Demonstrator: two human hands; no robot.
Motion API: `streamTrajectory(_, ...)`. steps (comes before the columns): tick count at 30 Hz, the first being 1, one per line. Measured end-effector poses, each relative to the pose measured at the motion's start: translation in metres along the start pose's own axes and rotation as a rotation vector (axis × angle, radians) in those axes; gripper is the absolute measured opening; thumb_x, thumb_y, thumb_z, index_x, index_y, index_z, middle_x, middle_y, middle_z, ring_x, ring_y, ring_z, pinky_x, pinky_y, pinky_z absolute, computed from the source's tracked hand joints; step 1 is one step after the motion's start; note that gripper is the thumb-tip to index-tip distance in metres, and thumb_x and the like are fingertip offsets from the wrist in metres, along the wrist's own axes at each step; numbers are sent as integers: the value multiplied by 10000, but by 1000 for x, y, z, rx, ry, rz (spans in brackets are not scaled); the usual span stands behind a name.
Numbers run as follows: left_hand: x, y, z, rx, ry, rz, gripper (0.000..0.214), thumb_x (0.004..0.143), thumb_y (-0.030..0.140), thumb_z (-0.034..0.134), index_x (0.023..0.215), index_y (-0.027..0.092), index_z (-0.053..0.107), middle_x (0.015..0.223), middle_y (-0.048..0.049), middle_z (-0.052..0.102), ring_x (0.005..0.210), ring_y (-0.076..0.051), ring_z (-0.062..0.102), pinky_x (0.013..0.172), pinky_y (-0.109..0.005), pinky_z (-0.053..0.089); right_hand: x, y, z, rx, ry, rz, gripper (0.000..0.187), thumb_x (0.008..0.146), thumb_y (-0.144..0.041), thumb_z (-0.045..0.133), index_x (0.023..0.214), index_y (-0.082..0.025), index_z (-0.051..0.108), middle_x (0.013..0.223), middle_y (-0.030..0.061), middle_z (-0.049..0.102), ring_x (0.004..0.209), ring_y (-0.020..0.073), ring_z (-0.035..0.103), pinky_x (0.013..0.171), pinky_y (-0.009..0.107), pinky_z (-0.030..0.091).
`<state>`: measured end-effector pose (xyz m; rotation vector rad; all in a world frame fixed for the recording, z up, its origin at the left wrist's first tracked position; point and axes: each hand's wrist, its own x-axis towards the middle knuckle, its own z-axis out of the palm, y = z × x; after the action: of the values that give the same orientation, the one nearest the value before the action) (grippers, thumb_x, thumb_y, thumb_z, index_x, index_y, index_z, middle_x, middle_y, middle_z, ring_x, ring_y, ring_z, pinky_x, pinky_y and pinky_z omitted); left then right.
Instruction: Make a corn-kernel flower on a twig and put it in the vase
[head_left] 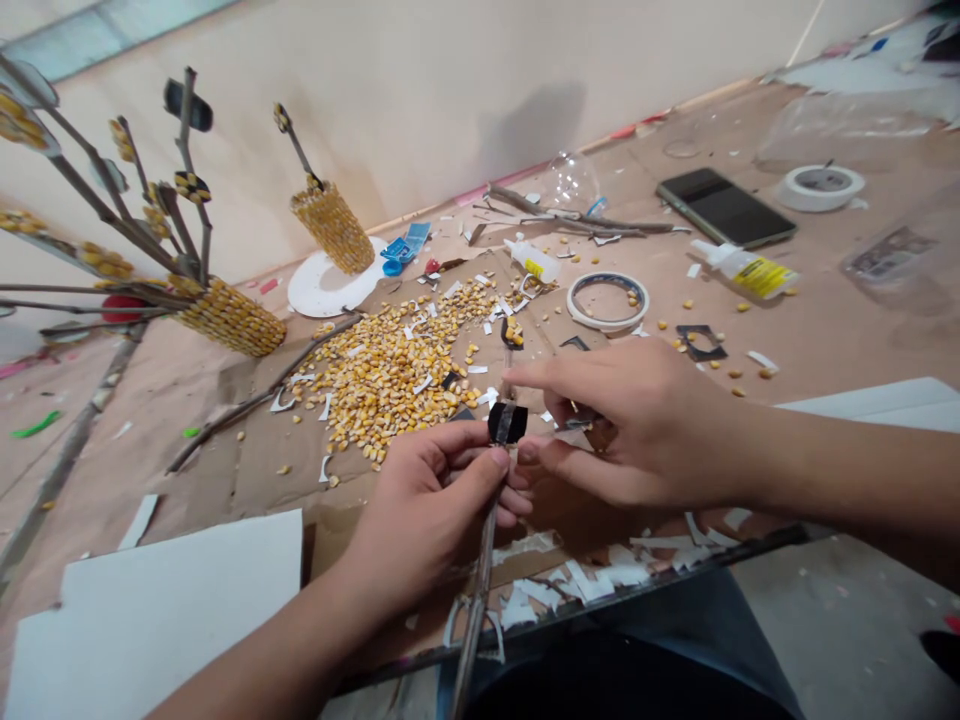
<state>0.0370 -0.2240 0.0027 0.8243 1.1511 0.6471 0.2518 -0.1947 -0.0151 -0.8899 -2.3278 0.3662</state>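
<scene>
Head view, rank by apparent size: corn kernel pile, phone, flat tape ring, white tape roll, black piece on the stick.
1. corn kernel pile
2. phone
3. tape ring and white tape roll: look alike; the roll lies farther off, so unranked
4. black piece on the stick in the left hand

No legible text, brand, number or sign anywhere in view.
Yellow label on large glue bottle (750, 270): print present, too small and blurred to read.
Yellow label on small glue bottle (534, 262): likewise unreadable.
Blue packet (406, 246) near the wall: markings not resolvable.
Phone (726, 207): screen dark.
</scene>
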Motion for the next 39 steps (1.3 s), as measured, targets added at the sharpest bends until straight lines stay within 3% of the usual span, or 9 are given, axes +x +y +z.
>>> streamTrajectory(4,-1,-2,0,12,-7,12,192,817,292,849,811,121,763,683,-47,748,587,-105,690,577,-165,584,0,2,-2,64,-75,-17,317,951,-280,664,1223,-125,716,725,4,698,589,144,603,578,282,359)
streamTrajectory(11,-2,-3,-2,-6,-12,20,160,846,275,829,882,122,801,690,-45,753,599,-95,690,573,-145,584,1,2,-2,103,4,-123,207,961,-230,649,1102,-106,734,767,16,691,615,126,553,578,279,347)
streamTrajectory(26,0,-1,-6,25,-35,48,136,866,258,810,871,122,814,714,-49,755,608,-96,689,587,-150,600,1,3,-1,-65,-30,-251,212,998,-307,600,944,-161,744,733,25,675,568,146,490,538,333,250)
streamTrajectory(33,-3,0,-5,-9,-16,30,151,862,263,822,887,116,803,704,-48,752,596,-99,696,579,-153,596,1,3,1,-76,-40,-206,265,978,-308,618,1144,-128,719,817,48,748,621,163,587,566,334,278)
streamTrajectory(39,-3,1,-7,0,-7,46,154,882,268,807,909,117,797,783,-66,776,641,-114,723,597,-160,605,0,4,1,-64,27,-235,272,997,-287,602,1188,-133,720,777,24,729,579,144,545,544,327,270)
